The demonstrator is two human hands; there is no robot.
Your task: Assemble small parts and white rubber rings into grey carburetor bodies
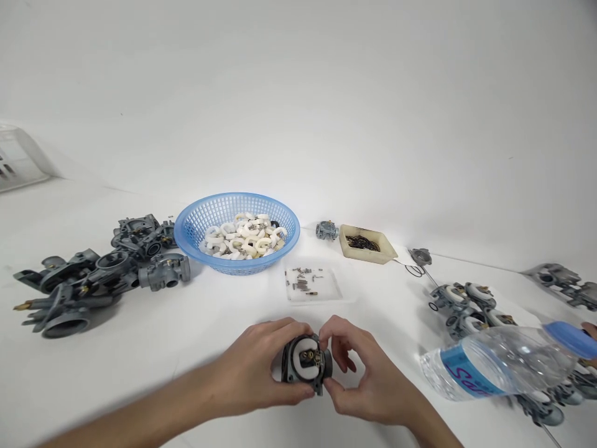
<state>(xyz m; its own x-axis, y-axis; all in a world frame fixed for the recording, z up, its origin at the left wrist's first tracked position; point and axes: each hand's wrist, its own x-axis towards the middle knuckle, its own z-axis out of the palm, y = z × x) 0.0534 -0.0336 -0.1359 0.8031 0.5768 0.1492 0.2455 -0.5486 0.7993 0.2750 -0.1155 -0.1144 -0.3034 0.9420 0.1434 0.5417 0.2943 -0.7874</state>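
Note:
At the front middle, a grey carburetor with a white C-shaped float faces up between my hands. My left hand wraps round its left side, thumb along the near edge and fingers over the far edge. From the other side, my right hand pinches the carburetor with thumb and index finger at its right end, the other fingers curled. Brass parts show in the float's opening. Just beyond lies a clear shallow tray holding small pins and brass bits.
A blue basket holds many white floats. Grey carburetor bodies pile up at left. A cream tray contains black rings. Float-fitted carburetors stand at right, behind a tilted plastic bottle. Part of another person's hand shows beside its cap.

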